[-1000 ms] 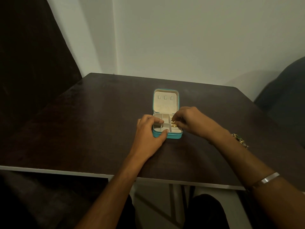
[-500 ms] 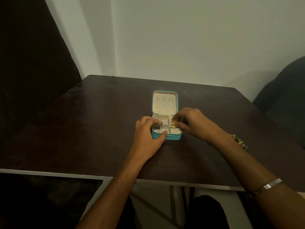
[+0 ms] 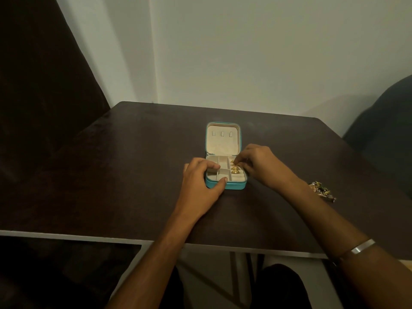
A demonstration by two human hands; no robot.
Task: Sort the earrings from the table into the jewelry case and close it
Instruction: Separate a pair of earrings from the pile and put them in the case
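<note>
I can read no text, label, brand or number anywhere near my hands or beyond them.

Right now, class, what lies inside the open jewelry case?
Gold earrings sit in the right compartments of the jewelry case. The right hand covers the far right corner; the left hand hides the left edge.

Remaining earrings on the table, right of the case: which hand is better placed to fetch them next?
Right. The colourful earrings lie beside the right forearm, while the right hand is at the gold earrings in the open teal jewelry case. The left hand steadies the case.
</note>
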